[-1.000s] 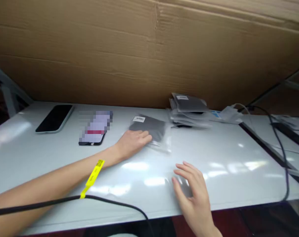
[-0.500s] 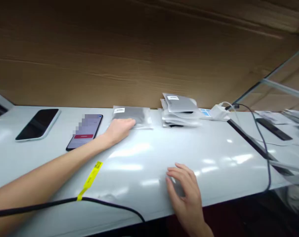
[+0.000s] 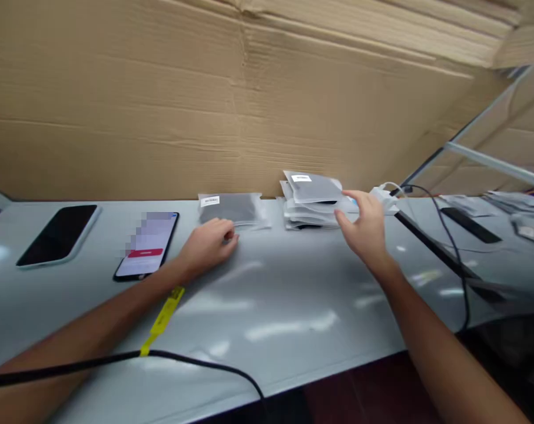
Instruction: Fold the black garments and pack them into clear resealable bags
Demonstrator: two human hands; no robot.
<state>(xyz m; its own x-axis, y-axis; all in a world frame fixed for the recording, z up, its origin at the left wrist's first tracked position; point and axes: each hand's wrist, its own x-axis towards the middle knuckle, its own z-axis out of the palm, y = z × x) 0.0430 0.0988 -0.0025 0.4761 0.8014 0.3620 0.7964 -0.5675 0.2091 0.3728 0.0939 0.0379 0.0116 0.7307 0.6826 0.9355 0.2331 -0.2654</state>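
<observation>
A black cable (image 3: 196, 362) with a yellow tag (image 3: 164, 318) crosses the lower frame. The right hand (image 3: 364, 227) has risen from the bench (image 3: 293, 306) edge to the stacked pouches (image 3: 313, 200) at centre, grip open, holding nothing. The left hand (image 3: 207, 244), loosely curled and empty, has slid off the single pouch (image 3: 231, 209). Two phones (image 3: 147, 244) lie left; a cardboard wall (image 3: 205, 100) stands behind.

flat grey pouch (image 3: 229, 209), stacked grey pouches (image 3: 313, 200)

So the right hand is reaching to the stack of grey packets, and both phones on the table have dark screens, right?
Not quite. In the head view the right hand does reach the stack of grey packets, but only the far-left phone is dark; the second phone is lit.
</observation>
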